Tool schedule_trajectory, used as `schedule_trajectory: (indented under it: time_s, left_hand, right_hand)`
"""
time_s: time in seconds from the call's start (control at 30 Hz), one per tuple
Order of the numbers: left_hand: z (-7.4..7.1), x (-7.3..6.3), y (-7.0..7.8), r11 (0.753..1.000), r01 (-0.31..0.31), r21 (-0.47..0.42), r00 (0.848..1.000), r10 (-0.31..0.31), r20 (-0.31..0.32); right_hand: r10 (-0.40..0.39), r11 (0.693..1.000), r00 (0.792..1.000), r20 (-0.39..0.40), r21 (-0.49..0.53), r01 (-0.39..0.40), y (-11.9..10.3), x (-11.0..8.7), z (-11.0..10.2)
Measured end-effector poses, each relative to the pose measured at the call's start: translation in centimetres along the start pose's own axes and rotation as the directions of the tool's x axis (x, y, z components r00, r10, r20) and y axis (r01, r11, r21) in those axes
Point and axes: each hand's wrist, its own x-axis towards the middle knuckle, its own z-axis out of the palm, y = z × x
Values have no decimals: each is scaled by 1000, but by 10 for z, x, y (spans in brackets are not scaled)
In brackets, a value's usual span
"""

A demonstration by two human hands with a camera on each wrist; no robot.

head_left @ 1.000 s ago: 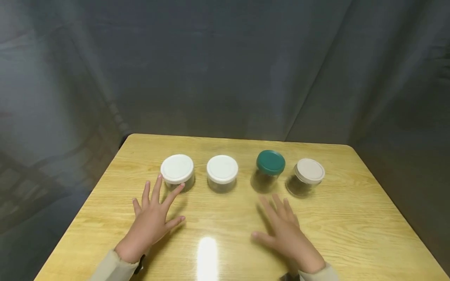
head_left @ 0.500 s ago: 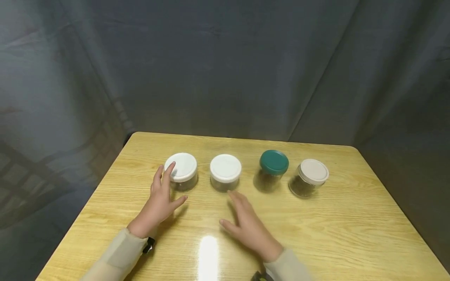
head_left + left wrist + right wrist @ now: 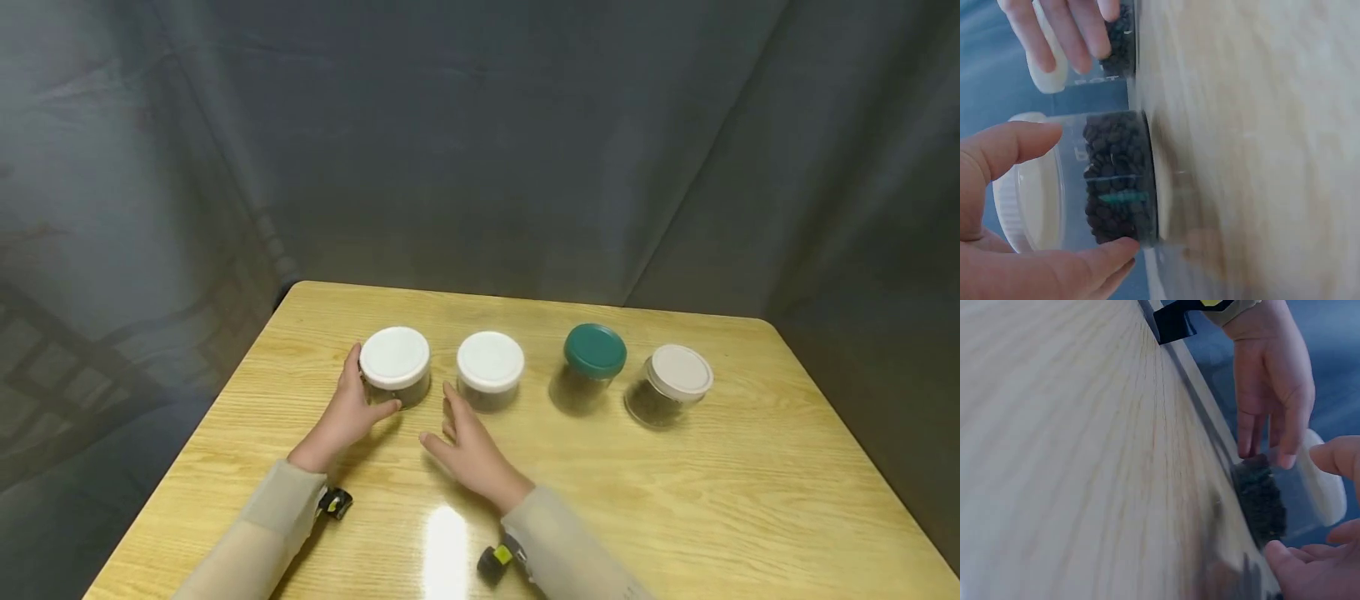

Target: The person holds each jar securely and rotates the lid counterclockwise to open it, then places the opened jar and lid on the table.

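A clear jar with a white lid (image 3: 395, 356) stands upright at the left end of a row. It holds dark, bean-like pieces (image 3: 1116, 175) in its lower part. My left hand (image 3: 349, 414) grips this jar from its left side, thumb at the front and fingers around the far side; the left wrist view has the jar between thumb (image 3: 1025, 140) and fingers. My right hand (image 3: 472, 454) hovers to the right of it with fingers extended and nothing held. Close beyond its fingertips is a second white-lidded jar (image 3: 491, 362).
Farther right stand a taller jar with a green lid (image 3: 595, 351) and a tilted-looking jar with a pale pinkish lid (image 3: 681, 372). All are on a wooden table (image 3: 712, 500). A dark grey curtain (image 3: 480, 150) hangs behind it.
My left hand has drawn in from spread fingers over the left jar to a grip around its side. My right hand has moved left, from before the green-lidded jar toward the left jars.
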Motion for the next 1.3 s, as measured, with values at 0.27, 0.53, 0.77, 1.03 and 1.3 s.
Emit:
schedule_trajectory:
  time_s: [0.27, 0.53, 0.77, 1.03, 1.3]
  left_hand:
    - [-8, 4, -6, 989, 75, -128, 996, -67, 60]
    - [-9, 2, -8, 984, 79, -160, 995, -68, 77]
    - [-12, 3, -8, 989, 70, -129, 995, -60, 79]
    - [-26, 3, -13, 997, 9, -71, 978, 6, 210]
    - [-35, 1, -17, 995, -33, -95, 938, 63, 341]
  right_hand:
    - [36, 998, 995, -95, 62, -30, 9, 31, 11]
    - [-71, 996, 990, -120, 51, 78, 13, 44, 22]
    - [-86, 993, 977, -194, 63, 100, 10, 46, 26]
    - [-23, 994, 967, -254, 94, 48, 7, 38, 26]
    - [-18, 995, 961, -276, 92, 45, 7, 20, 23]
